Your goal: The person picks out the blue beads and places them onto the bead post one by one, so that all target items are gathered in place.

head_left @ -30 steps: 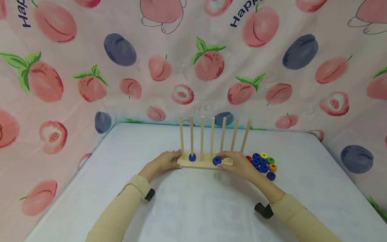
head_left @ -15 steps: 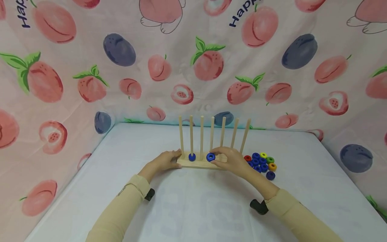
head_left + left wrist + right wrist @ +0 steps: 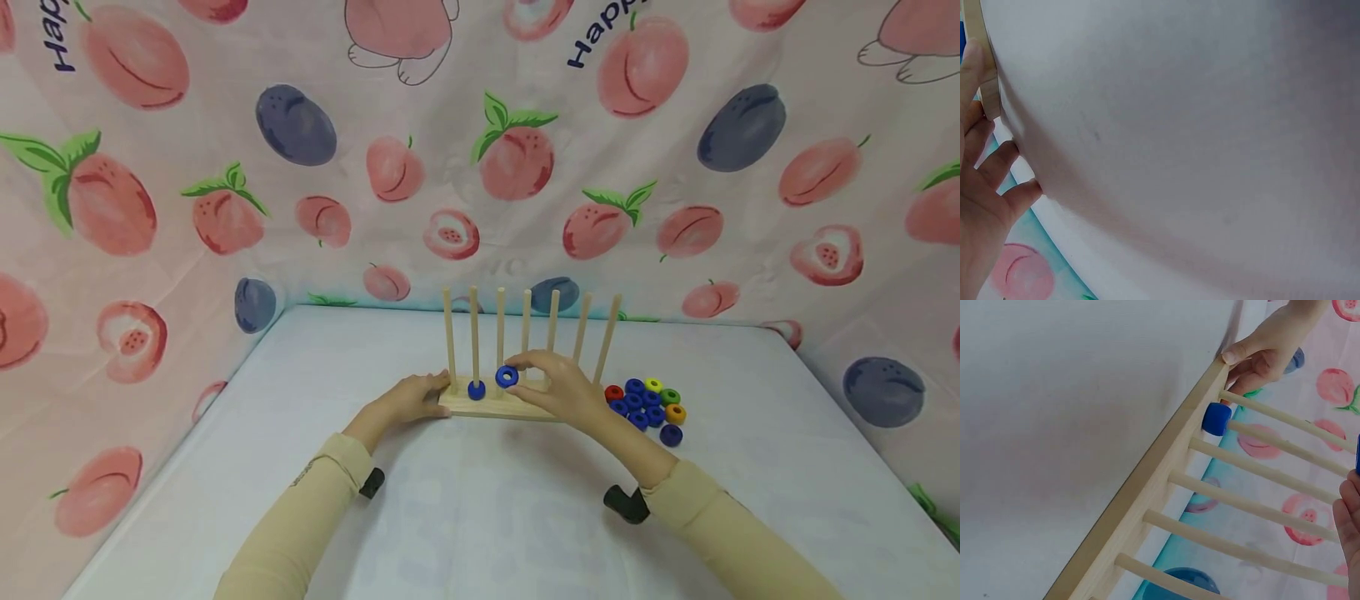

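A wooden peg stand (image 3: 495,407) with several upright pegs sits on the table in the head view. My left hand (image 3: 410,398) grips its left end, thumb at the front and fingers at the end and behind, as the right wrist view also shows. One blue bead (image 3: 476,391) is at the bottom of the second peg from the left. Between thumb and fingertips, my right hand (image 3: 566,390) pinches another blue bead (image 3: 500,380), its hole facing me, in front of the third peg and above the base. Only a sliver of this bead shows in the right wrist view.
Loose beads lie right of the stand: several blue beads (image 3: 633,402), a red bead (image 3: 614,392), a yellow bead (image 3: 653,385), a green bead (image 3: 670,397) and an orange bead (image 3: 676,414). A fruit-patterned cloth (image 3: 450,167) hangs behind the white table (image 3: 480,517).
My right hand has moved left and slightly up along the stand, carrying the blue bead from near the fourth peg to the third. The left hand has stayed in place.
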Tool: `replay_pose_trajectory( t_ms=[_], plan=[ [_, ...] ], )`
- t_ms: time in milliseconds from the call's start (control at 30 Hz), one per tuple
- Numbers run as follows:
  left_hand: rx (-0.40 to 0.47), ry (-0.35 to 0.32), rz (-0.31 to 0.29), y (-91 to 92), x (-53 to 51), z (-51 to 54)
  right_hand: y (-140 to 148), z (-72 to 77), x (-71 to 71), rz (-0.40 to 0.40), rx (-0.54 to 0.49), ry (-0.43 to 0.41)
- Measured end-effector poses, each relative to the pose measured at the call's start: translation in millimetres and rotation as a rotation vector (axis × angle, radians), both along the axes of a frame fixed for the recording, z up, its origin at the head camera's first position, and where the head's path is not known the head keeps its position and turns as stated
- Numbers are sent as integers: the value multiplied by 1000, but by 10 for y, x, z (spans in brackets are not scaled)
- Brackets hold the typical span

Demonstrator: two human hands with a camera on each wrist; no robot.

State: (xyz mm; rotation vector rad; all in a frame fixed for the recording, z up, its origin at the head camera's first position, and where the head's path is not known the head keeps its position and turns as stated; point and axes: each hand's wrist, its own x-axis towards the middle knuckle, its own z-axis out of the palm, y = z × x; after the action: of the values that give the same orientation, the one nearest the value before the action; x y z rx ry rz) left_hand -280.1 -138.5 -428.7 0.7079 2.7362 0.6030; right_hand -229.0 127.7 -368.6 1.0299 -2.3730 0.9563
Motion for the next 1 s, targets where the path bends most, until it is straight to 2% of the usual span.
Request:
replay_pose_trajectory(
  t_ms=[367,733,1000],
  plan=[
    [2,4,3,-7,-13,-28,-87,45,-42,28,-39,51],
    [-5,0,3,-4,-19,-20,-180,114,-42,49,-78,48],
    [-9,3,3,-10,-34,-42,-236,157,-77,44,-107,102]
  ],
)
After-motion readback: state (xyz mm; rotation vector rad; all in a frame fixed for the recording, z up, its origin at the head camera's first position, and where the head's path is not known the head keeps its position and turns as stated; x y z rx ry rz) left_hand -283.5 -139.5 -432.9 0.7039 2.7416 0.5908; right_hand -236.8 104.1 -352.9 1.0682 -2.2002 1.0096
